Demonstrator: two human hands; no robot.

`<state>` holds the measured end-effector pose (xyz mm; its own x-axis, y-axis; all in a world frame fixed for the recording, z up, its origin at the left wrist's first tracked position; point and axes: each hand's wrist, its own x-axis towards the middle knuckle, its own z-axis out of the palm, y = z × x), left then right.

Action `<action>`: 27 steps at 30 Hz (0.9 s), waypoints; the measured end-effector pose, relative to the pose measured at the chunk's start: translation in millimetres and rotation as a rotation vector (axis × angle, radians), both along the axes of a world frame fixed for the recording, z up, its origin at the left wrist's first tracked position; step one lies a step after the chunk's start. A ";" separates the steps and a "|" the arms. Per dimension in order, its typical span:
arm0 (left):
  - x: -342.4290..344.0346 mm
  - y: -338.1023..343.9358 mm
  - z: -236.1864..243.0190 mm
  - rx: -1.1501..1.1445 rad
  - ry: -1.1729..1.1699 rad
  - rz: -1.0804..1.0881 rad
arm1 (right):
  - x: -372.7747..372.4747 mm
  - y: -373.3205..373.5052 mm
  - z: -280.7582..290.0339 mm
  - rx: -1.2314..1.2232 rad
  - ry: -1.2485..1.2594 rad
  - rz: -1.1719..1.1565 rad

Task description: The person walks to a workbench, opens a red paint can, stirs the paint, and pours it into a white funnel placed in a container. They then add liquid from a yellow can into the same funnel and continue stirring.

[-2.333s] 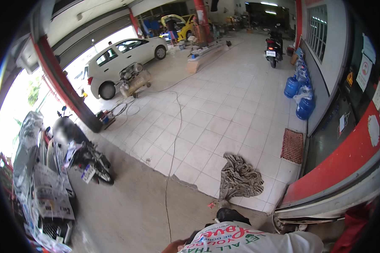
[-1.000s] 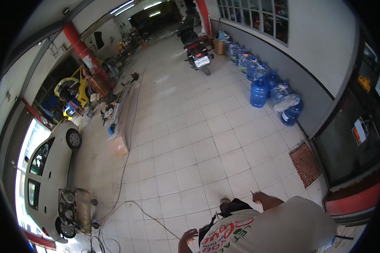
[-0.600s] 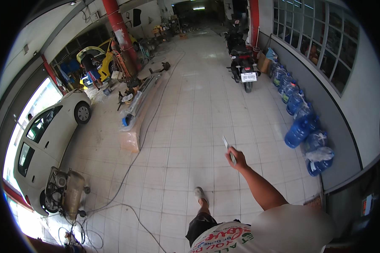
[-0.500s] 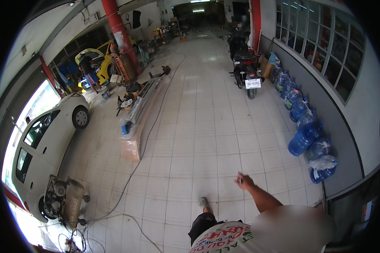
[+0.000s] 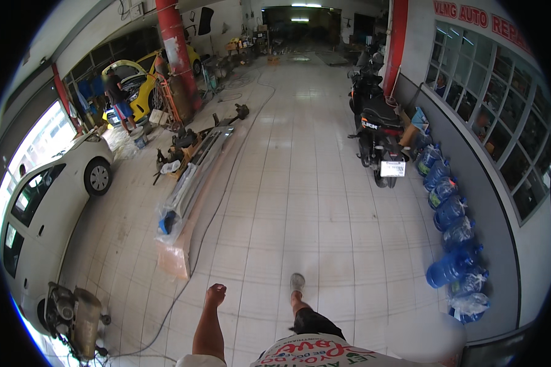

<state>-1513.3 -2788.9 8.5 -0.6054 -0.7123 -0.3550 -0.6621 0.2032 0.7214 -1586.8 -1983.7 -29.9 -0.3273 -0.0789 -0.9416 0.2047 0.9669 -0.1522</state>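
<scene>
My left hand [image 5: 215, 294] swings out in front of me over the tiled floor [image 5: 300, 202], its fingers curled into a loose fist with nothing in it. It touches nothing. The nearest thing is a thin cable [image 5: 197, 244] that runs along the floor just to its left. My right hand is out of the picture. One of my feet [image 5: 297, 282] is stepped forward on the tiles, to the right of the left hand.
A long plastic-wrapped bumper [image 5: 190, 177] lies on the floor ahead left. A white car [image 5: 43, 208] and a compressor [image 5: 79, 315] stand at left. A black motorcycle [image 5: 379, 134] and several blue water bottles [image 5: 450, 238] line the right wall. A person [image 5: 117, 98] stands by a yellow car.
My right arm, stretched ahead half a second ago, has dropped out of view. My left arm has swung forward into view. I have moved slightly forward along the hall.
</scene>
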 end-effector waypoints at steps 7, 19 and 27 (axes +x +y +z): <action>-147.0 -80.1 -35.8 0.488 -0.424 -0.680 | -381.4 -305.5 -84.7 -0.020 0.127 0.666; -300.4 -281.1 -44.3 0.858 -0.597 0.389 | -928.4 -908.1 148.9 -0.992 1.341 0.022; -671.6 -595.5 -54.7 0.702 -0.341 -0.048 | -952.5 -853.2 -28.7 -0.051 0.448 0.661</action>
<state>-2184.9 -3384.4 -46.3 -0.4067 -0.2283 -0.8846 -0.8722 -0.1911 0.4503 -2539.3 -2836.8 -58.6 -0.5439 -0.4282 -0.7216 -0.4996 0.8562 -0.1315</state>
